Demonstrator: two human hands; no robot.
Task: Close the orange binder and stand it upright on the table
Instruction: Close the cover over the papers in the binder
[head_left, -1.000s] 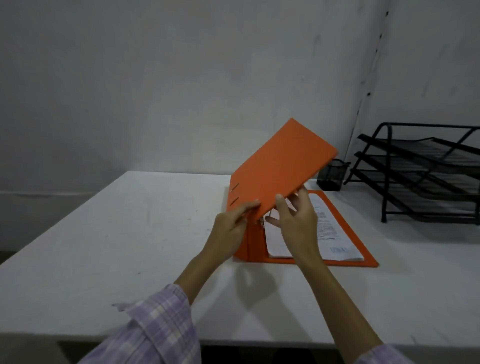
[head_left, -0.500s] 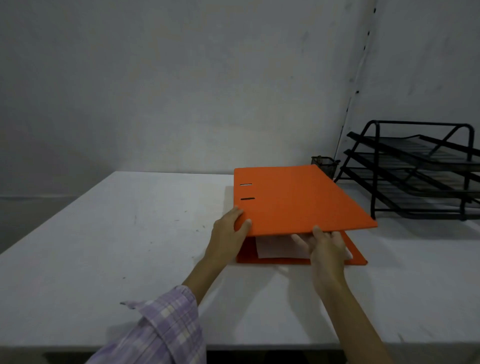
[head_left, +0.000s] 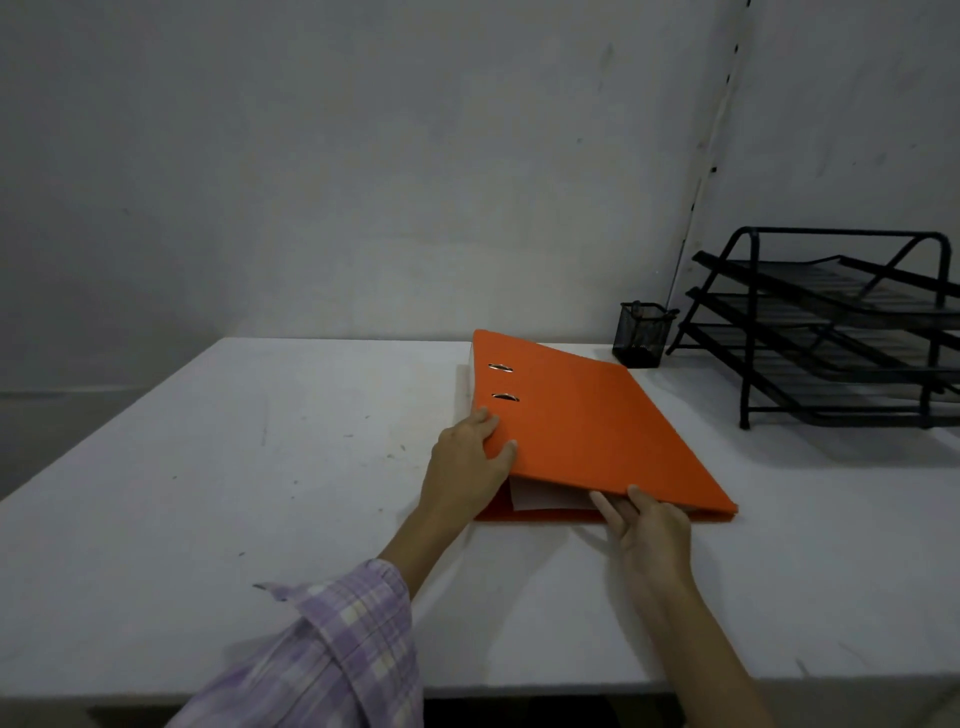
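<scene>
**Binder flat on the table, cover nearly down**

The orange binder (head_left: 587, 436) lies flat on the white table (head_left: 208, 493), its top cover almost shut, white pages (head_left: 545, 500) peeking out at the near edge. The left hand (head_left: 467, 467) grips the spine-side corner, thumb on top of the cover. The right hand (head_left: 649, 535) sits at the near edge, fingers slipped under the cover, thumb against its rim. Behind, a mesh pen cup (head_left: 643, 335) stands beside a black tray rack (head_left: 841, 332).
</scene>
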